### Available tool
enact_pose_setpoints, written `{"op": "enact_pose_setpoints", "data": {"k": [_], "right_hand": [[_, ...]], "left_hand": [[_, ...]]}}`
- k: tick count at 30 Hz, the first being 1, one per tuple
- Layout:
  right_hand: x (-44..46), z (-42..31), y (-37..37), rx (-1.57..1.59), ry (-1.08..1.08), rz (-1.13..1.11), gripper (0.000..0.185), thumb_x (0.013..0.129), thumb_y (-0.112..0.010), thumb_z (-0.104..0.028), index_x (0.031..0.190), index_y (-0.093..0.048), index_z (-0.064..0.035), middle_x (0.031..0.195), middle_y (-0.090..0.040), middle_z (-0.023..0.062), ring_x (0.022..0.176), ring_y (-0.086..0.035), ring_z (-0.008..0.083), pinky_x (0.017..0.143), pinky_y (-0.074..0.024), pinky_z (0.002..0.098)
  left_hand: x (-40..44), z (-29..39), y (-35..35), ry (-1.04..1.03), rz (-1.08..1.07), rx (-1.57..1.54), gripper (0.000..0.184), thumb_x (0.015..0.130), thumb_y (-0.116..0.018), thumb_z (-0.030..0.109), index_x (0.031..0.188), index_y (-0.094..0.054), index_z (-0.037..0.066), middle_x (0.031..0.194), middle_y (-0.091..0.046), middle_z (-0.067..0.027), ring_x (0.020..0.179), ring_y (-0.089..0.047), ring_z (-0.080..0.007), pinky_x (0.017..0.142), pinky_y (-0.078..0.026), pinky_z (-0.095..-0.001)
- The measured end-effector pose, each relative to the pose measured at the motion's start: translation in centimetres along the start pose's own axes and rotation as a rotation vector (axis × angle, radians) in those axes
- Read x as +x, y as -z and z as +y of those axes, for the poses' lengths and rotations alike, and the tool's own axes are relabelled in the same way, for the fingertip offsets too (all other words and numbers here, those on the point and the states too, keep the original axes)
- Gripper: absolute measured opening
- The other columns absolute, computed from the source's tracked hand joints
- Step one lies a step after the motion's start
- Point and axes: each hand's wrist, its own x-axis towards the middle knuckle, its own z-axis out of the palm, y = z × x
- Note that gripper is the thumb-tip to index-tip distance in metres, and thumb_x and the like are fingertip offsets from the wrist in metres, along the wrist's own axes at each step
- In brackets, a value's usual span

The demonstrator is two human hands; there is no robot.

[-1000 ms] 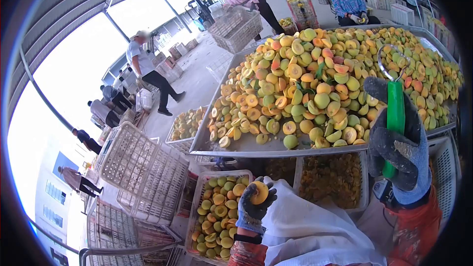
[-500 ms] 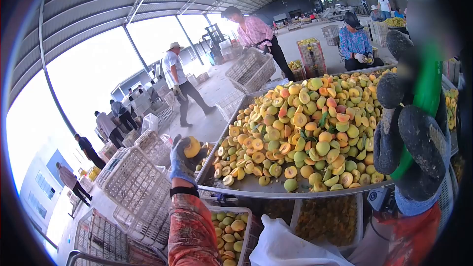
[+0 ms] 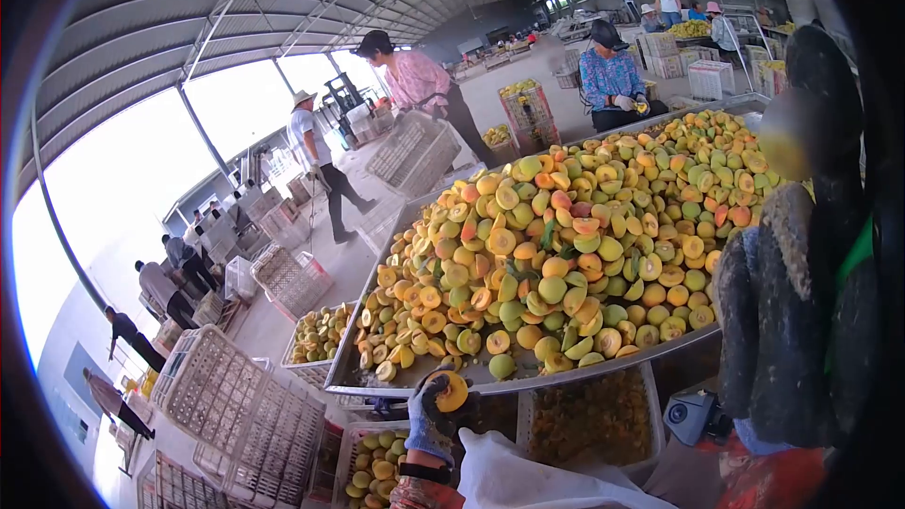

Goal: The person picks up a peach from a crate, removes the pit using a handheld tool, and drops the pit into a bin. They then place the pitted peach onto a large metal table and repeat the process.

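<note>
My left hand (image 3: 432, 419), in a blue glove with a dark palm, holds a peach half (image 3: 452, 392) at the near rim of a metal tray table (image 3: 603, 364). The cut orange face of the fruit shows. Heaped on the tray are many halved and whole peaches (image 3: 551, 264) in green, yellow and orange. My right hand (image 3: 792, 311), in a dark, dirty glove, is raised close to the camera at the right. Its fingers are closed around a green tool (image 3: 860, 254), mostly hidden behind them. A blurred yellowish patch lies by the fingertips; I cannot tell what it is.
Below the tray stand a crate of peaches (image 3: 377, 462) and a crate of brownish pieces (image 3: 589, 424). Stacked white crates (image 3: 236, 396) rise at the left. Across the tray, a person in pink (image 3: 415, 85) handles a crate and a seated person (image 3: 611, 80) holds fruit.
The view has turned right. My left hand has come from beside the tray's left corner to its near rim, still holding fruit. My right fingers now cover more of the green tool.
</note>
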Motion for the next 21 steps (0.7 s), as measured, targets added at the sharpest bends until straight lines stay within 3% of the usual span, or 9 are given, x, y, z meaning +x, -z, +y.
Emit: {"op": "enact_pose_setpoints", "data": {"k": [7,10,12,14,15,17,18,19,21], "right_hand": [[-1.8,-1.2,5.0,0.220,0.077,0.155,0.046,0.084,-0.059,-0.014,0.125,-0.042,-0.0025,0.093,-0.060,0.0116,0.058,-0.056,0.0145,0.056,-0.0458,0.0239],[-3.0,-2.7,7.9,0.376,0.244,0.248,0.045,0.084,-0.059,-0.014,0.125,-0.042,-0.0029,0.094,-0.060,0.0120,0.059,-0.057,0.0150,0.057,-0.0461,0.0243],[-3.7,-3.2,8.7,0.508,0.378,0.312,0.044,0.084,-0.059,-0.014,0.124,-0.043,-0.0032,0.095,-0.060,0.0123,0.060,-0.058,0.0154,0.058,-0.0463,0.0245],[-4.2,-2.2,8.5,0.564,0.364,0.350,0.044,0.084,-0.059,-0.014,0.124,-0.044,-0.0034,0.095,-0.061,0.0126,0.060,-0.058,0.0157,0.059,-0.0465,0.0248],[-4.5,-0.5,7.8,0.521,0.265,0.363,0.043,0.084,-0.059,-0.013,0.123,-0.044,-0.0036,0.095,-0.061,0.0127,0.060,-0.058,0.0159,0.059,-0.0466,0.0249],[-5.0,4.0,5.4,0.156,-0.117,0.281,0.043,0.084,-0.059,-0.013,0.123,-0.044,-0.0038,0.096,-0.061,0.0130,0.061,-0.059,0.0163,0.060,-0.0468,0.0251],[-4.8,6.6,3.9,-0.151,-0.225,0.155,0.042,0.084,-0.059,-0.013,0.123,-0.045,-0.0040,0.096,-0.061,0.0132,0.061,-0.059,0.0164,0.060,-0.0469,0.0253],[-4.8,7.5,2.8,-0.824,-0.142,0.004,0.041,0.080,-0.066,-0.020,0.114,-0.051,-0.0040,0.090,-0.063,0.0170,0.072,-0.064,0.0268,0.062,-0.0492,0.0321],[-5.9,10.1,0.2,-0.940,-0.140,-0.068,0.043,0.076,-0.069,-0.033,0.105,-0.054,-0.0047,0.082,-0.064,0.0147,0.070,-0.063,0.0323,0.060,-0.0503,0.0396]], "left_hand": [[1.0,-7.6,0.6,0.108,-0.166,0.111,0.042,0.079,-0.055,0.013,0.117,-0.048,-0.004,0.093,-0.060,-0.0228,0.076,-0.063,-0.0368,0.062,-0.057,-0.0491],[-2.0,-6.3,-3.4,0.126,-0.155,-0.018,0.046,0.084,-0.052,0.029,0.122,-0.047,0.004,0.098,-0.058,-0.0232,0.075,-0.063,-0.0362,0.061,-0.056,-0.0505],[-2.5,-6.5,-4.0,0.242,-0.211,-0.410,0.050,0.086,-0.048,0.040,0.125,-0.046,0.008,0.104,-0.058,-0.0216,0.085,-0.062,-0.0341,0.067,-0.056,-0.0480],[-2.9,-6.6,-4.8,-0.080,-0.157,0.055,0.056,0.088,-0.044,0.051,0.127,-0.045,0.011,0.110,-0.057,-0.0183,0.094,-0.059,-0.0302,0.075,-0.054,-0.0438],[-3.2,-6.4,-5.1,-0.094,-0.129,0.040,0.056,0.088,-0.044,0.051,0.127,-0.045,0.011,0.110,-0.057,-0.0183,0.094,-0.059,-0.0302,0.075,-0.054,-0.0438],[-3.4,-5.8,-5.8,0.134,-0.178,-0.341,0.063,0.085,-0.048,0.052,0.123,-0.041,0.002,0.105,-0.055,-0.0183,0.083,-0.061,-0.0327,0.059,-0.053,-0.0420],[-3.2,-6.1,-5.4,0.130,-0.167,-0.345,0.063,0.085,-0.048,0.052,0.123,-0.041,0.002,0.105,-0.055,-0.0183,0.083,-0.061,-0.0327,0.059,-0.053,-0.0420],[-2.7,-6.6,-4.9,0.122,-0.191,-0.233,0.064,0.085,-0.050,0.052,0.124,-0.040,0.003,0.104,-0.055,-0.0181,0.081,-0.061,-0.0323,0.057,-0.052,-0.0413],[-3.6,-6.2,-5.4,0.139,-0.213,-0.056,0.063,0.085,-0.051,0.051,0.123,-0.044,0.001,0.103,-0.056,-0.0162,0.082,-0.061,-0.0284,0.062,-0.053,-0.0384]]}}
